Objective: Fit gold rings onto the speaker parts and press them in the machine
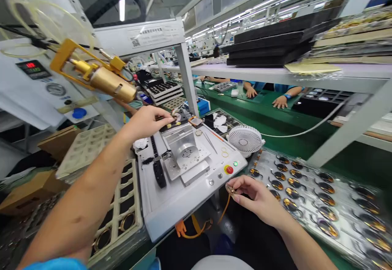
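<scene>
My left hand (148, 122) reaches over the back of the white machine bed (162, 204). Its fingers are pinched together beside some small yellowish pieces (175, 124), and what they hold, if anything, I cannot make out. Below that hand stands a silver metal fixture (185, 149) with a round face. In front of the bed's right corner, my right hand (259, 200) pinches a small round metal-rimmed part (230, 189) between thumb and fingers. An orange cord (226, 209) hangs just below this part.
A white fan (245, 140) stands by the bed's right edge, near a red button (229, 169) and tweezers (210, 142). Trays of round dark parts (326, 198) lie right. A slotted tray (134, 188) sits left. A brass cylinder (113, 84) hangs above. Another person's hands (280, 101) rest across the bench.
</scene>
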Tool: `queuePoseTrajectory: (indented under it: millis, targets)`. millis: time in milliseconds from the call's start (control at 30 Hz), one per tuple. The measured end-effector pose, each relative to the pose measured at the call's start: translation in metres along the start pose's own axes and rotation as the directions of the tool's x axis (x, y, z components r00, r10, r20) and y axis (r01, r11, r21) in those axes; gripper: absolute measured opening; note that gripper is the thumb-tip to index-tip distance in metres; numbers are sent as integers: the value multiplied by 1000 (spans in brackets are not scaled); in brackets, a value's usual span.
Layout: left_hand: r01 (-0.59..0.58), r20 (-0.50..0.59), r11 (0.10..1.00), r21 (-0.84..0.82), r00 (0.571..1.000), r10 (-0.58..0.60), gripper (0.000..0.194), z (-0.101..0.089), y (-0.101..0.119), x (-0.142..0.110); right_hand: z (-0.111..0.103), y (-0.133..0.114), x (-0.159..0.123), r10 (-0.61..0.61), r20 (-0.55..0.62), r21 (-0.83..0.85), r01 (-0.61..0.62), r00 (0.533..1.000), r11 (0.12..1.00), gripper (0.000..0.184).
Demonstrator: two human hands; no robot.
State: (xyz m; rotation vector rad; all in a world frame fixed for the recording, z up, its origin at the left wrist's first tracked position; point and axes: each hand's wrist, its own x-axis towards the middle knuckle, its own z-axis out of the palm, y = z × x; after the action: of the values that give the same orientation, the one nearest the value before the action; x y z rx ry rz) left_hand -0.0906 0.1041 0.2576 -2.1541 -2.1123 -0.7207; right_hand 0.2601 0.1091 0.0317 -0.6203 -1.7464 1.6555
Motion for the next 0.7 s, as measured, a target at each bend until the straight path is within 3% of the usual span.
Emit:
queuePoseTrajectory:
  millis: [167,367,467,567,700]
  targets:
    - [-98,-4,984,151,995,100,66,12,-3,-6,-6,6,-6,22,-38,8,-22,999,1000,33]
    - [-204,-59,947,247,973,225,109,36,-7,-24,-26,46,-15,167,-178,-36,-176,970,984,41]
    - [-184,-28,961,204,981,194,111,38,-7,-29,-30,67,-10,227,-241,-181,-273,944,945,63]
    - [-187,5,973,138,982,188,107,36,-9,-31,-26,81,1,290,-248,-394,-370,924,841,89]
    - [-268,16,952,146,963,269,107,35,-14,-31,-15,89,14,298,-208,-580,-363,932,729,105]
